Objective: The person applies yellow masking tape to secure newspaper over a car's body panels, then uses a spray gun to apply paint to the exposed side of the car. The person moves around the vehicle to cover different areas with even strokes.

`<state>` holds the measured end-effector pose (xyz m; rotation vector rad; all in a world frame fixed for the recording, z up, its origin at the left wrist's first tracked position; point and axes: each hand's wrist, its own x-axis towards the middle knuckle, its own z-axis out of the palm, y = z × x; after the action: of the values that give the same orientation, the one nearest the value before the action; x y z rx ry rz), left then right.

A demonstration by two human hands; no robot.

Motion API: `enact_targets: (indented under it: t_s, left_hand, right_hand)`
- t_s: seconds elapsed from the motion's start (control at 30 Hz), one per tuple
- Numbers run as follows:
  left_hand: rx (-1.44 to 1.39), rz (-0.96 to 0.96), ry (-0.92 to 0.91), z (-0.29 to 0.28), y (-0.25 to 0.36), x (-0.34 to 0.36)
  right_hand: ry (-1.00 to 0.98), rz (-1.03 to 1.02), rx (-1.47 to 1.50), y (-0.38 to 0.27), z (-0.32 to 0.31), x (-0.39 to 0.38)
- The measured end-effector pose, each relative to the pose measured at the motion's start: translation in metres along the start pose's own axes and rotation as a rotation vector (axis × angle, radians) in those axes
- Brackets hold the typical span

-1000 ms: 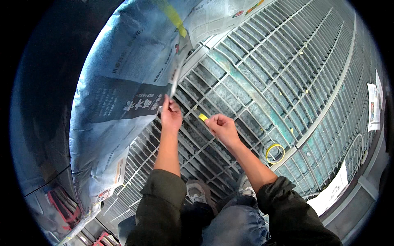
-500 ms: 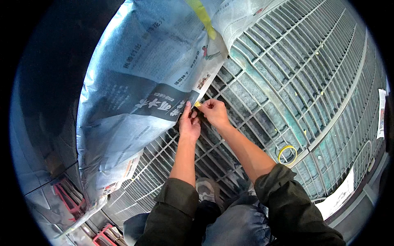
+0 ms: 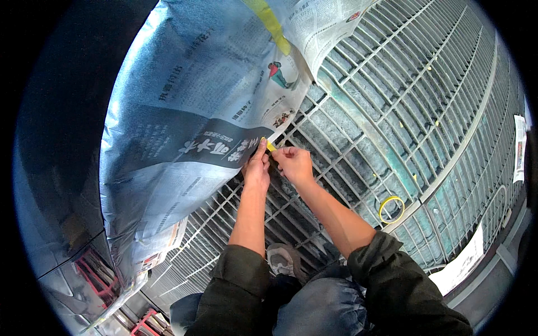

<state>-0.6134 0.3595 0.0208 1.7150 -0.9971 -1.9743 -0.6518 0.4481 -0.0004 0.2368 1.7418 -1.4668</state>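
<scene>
A large newspaper sheet [image 3: 185, 101] drapes over a dark glossy surface on my left. My left hand [image 3: 256, 171] pinches its right-hand edge, thumb on top and the other fingers tucked below. Between my two hands runs a short strip of yellow masking tape [image 3: 270, 147], one end by my left thumb at the paper's edge. My right hand [image 3: 295, 166] is closed, with the strip's other end between thumb and forefinger. Farther up, a longer band of yellow tape [image 3: 272, 25] lies across the paper.
Metal floor grating [image 3: 417, 84] stretches under me and to the right. A yellow tape roll [image 3: 392, 209] lies on it. Loose paper [image 3: 459, 269] is at the lower right, and a red-framed rack [image 3: 95, 274] at the lower left. My shoe [image 3: 283, 260] stands on the grating.
My right hand has moved slightly down and right, and more of the yellow strip shows between the hands. My left thumb now presses at the strip's upper end.
</scene>
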Motion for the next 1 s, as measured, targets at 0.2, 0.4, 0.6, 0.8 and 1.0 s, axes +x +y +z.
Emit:
enact_targets:
  t_s: [0.2,0.4,0.6,0.8,1.0]
  left_hand:
    - [0.278,-0.002,-0.151,-0.019,-0.013,0.004]
    - [0.54,-0.063,-0.353,-0.032,-0.007,0.016]
    - [0.671,-0.02,-0.491,-0.045,-0.004,0.011]
    - [0.543,0.004,-0.305,-0.031,-0.008,0.014]
    - [0.57,0.125,-0.182,-0.029,-0.016,0.023]
  right_hand:
    - [0.101,-0.016,-0.016,0.012,-0.001,-0.005]
    - [0.184,-0.071,-0.188,0.002,-0.006,-0.004]
    - [0.187,-0.051,-0.22,0.0,-0.005,-0.005]
    - [0.193,-0.068,-0.231,-0.002,-0.005,-0.008]
    - [0.236,-0.117,-0.186,0.001,-0.001,-0.008]
